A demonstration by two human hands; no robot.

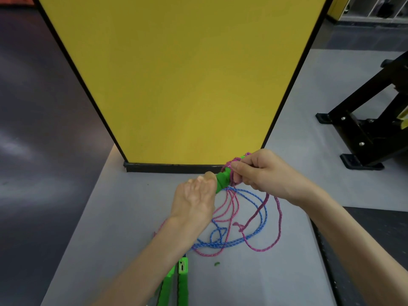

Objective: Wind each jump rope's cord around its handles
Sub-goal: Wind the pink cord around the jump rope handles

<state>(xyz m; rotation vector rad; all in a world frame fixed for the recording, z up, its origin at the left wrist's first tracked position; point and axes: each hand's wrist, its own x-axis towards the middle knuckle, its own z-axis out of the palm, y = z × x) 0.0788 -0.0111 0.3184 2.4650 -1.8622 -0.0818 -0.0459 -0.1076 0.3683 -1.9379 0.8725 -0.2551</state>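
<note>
a: what are the fingers doing?
b: the right hand has its fingers pinching the pink cord against the turns already wound on. the left hand is clenched round the bare end of the held handles.
a: how do those lie?
b: lifted off the worktop, long axis running from 7 o'clock in the left grip to 1 o'clock under the right hand.
a: and the slack?
b: it drops toward 6 o'clock from the right fingers into a loose heap, crossed with the blue cord. the right hand is nearer, so i'd judge the next turn is its job, across that axis.
a: the other rope?
b: its spare handles lie at 6 o'clock by the near edge, its cord not yet wound.
</note>
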